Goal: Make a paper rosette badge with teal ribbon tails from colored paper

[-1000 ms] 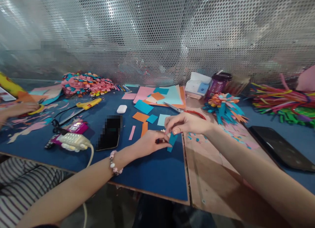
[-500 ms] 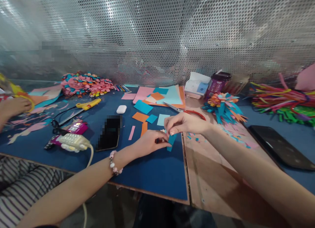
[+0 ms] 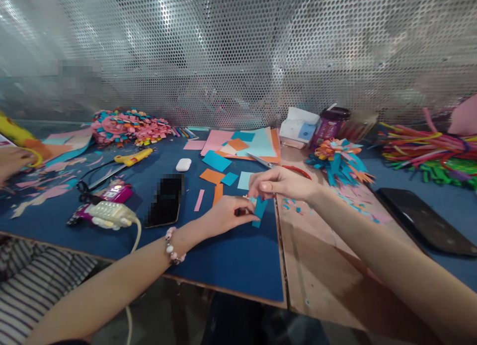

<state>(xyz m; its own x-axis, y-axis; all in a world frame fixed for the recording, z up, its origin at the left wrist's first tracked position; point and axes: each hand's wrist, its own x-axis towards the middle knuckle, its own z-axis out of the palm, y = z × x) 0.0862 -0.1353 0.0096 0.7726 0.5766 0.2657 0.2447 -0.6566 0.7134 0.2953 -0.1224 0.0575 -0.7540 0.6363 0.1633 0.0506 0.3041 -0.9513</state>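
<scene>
A narrow strip of blue paper (image 3: 258, 216) stands out below my fingers over the blue tabletop. My left hand (image 3: 225, 215), with a beaded bracelet at the wrist, pinches the strip from the left between thumb and fingers. My right hand (image 3: 285, 182) reaches in from the right, its bent fingers closed at the strip's upper end; the exact contact is partly hidden. A small pale piece shows between the two hands. Just behind them lie a pale blue paper square (image 3: 244, 180), a blue square (image 3: 229, 179) and an orange strip (image 3: 218, 194).
Scissors (image 3: 261, 160) with red handles lie behind my right hand. To the left are a phone (image 3: 164, 203), a white case (image 3: 183, 164), a power strip (image 3: 112, 215) and a yellow glue gun (image 3: 134, 157). Another person's hand (image 3: 13, 162) holds yellow scissors. A paper pompom (image 3: 339, 161) stands right.
My right thumb has lifted off the blue strip and drawn back slightly, so more of the strip shows. My left hand stays in place. The other person's hand has shifted left.
</scene>
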